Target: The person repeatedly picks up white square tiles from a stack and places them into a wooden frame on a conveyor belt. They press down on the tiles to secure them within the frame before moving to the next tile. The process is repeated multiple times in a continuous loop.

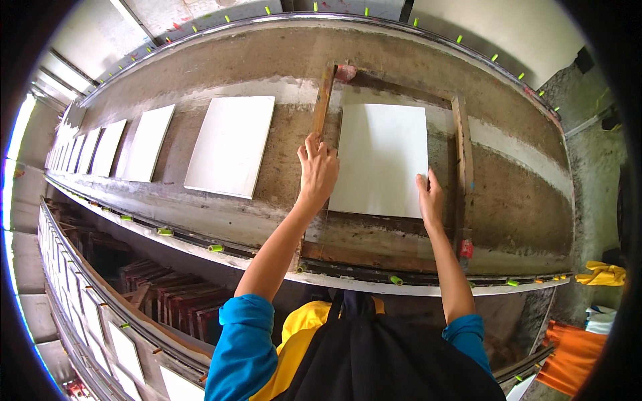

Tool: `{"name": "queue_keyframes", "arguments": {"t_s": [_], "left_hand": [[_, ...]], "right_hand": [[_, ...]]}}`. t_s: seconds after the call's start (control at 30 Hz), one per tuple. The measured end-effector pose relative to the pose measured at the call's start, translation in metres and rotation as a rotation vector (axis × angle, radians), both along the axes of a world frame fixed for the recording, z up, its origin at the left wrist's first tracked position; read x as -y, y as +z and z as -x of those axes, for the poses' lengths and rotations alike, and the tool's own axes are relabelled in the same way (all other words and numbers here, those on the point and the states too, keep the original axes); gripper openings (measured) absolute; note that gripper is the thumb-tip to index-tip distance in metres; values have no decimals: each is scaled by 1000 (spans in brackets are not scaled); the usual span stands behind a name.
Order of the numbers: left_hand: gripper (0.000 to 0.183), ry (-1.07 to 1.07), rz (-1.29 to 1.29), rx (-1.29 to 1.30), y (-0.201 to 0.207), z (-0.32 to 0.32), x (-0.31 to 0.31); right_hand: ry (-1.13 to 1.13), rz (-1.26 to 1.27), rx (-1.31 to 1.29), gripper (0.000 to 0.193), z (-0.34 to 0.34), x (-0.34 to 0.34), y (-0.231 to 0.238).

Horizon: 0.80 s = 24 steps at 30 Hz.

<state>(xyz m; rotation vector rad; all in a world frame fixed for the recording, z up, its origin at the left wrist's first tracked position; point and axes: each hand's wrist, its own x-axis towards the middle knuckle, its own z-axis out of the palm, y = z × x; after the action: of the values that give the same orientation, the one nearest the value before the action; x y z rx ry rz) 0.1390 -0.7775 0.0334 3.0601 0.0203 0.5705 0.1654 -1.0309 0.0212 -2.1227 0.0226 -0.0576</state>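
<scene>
A white rectangular sheet [382, 160] lies on the long brown table, inside a wooden frame [463, 147]. My left hand [318, 168] is on the frame's left bar, beside the sheet's left edge, its fingers bent round the wood; the thumb is hidden. At the sheet's lower right edge is my right hand [430, 197], thumb and finger stretched out and slightly apart. The thumb touches the sheet's margin, and the other fingers are mostly hidden. A reddish stained lump [346, 73] sits at the frame's far left corner.
More white panels [231, 146] lie in a row leftward along the table [521, 220]. Small green clips [396, 281] line the rails. Below stand stacked wooden frames [187, 304]; another table with white sheets [124, 351] runs at lower left. Yellow gloves [602, 274] and orange cloth [568, 357] are at right.
</scene>
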Motion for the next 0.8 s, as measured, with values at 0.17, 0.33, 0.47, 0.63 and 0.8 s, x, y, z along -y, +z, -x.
{"name": "queue_keyframes", "arguments": {"t_s": [0.17,0.33,0.47,0.63,0.8], "left_hand": [[17,-18,46,30,0,1,-1],[15,-68,101,61,5,1,-1],[17,-60,130,30,10,1,2],[17,-66,143,31,8,1,1],[17,-71,121,57,8,1,1]], "right_hand": [[21,246,41,47,0,-4,6],[38,345,203,40,1,4,-19],[37,390,244,40,3,6,-26],[35,471,304,41,2,7,-31],[35,511,323,39,3,5,-31]]}}
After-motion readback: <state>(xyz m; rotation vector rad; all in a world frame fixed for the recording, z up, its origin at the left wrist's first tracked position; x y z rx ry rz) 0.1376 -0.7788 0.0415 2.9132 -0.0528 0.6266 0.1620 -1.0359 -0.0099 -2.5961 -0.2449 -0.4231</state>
